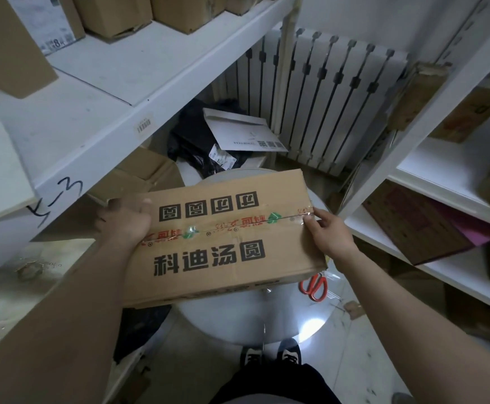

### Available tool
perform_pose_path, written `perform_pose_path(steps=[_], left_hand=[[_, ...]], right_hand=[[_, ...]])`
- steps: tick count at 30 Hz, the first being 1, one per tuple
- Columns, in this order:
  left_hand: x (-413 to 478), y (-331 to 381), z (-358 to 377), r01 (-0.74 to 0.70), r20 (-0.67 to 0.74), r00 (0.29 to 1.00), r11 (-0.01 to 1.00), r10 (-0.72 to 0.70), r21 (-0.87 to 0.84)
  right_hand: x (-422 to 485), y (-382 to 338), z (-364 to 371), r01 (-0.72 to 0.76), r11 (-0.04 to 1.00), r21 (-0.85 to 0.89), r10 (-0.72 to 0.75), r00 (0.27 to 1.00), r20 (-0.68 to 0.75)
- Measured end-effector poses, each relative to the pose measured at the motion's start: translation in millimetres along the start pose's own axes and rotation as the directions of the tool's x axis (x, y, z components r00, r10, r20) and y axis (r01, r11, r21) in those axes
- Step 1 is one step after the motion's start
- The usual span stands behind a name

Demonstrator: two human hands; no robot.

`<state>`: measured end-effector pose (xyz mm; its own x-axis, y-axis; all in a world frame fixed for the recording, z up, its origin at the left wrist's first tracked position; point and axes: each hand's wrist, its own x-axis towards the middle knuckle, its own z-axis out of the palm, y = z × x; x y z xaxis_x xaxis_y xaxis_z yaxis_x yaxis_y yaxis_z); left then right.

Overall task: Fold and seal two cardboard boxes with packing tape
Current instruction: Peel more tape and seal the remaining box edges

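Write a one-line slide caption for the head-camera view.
Left hand grips the cardboard box over a white table while the right hand holds its end at the tape seam; red scissors lie nearby.

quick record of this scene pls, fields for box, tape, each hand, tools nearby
box: cardboard box, flaps closed, black print on top, over a round white table
tape: clear tape along the centre seam
left hand: grips the box's left end
right hand: holds the right end, touching the tape's end
tools: red scissors on the table, partly under the box
around: white shelves with cartons, radiator behind
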<state>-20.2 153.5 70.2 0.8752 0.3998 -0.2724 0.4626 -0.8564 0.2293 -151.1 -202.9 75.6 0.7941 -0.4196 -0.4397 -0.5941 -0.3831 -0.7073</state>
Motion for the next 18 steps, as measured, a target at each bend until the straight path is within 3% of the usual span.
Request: perform_pose_path(steps=[4, 9, 13, 18], left_hand=[[-13, 11, 7, 0.005, 0.088, 0.996, 1.0, -0.007, 0.019], [-52, 58, 28, -0.354, 0.048, 0.935, 0.927, 0.35, 0.126], [-97, 121, 49, -0.718, 0.07, 0.696, 0.693, 0.714, 0.066], [-129, 166, 73, -0.912, 0.165, 0.409, 0.41, 0.897, 0.027]], right_hand=[[3, 7, -4, -0.006, 1.0, -0.019, 0.005, 1.0, -0.027], [5, 7, -2, 0.02, 1.0, 0.014, -0.019, 0.999, -0.034], [15, 17, -7, -0.068, 0.981, 0.18, 0.095, 0.985, -0.147], [31, 49, -16, -0.146, 0.965, 0.218, 0.192, 0.959, -0.207]])
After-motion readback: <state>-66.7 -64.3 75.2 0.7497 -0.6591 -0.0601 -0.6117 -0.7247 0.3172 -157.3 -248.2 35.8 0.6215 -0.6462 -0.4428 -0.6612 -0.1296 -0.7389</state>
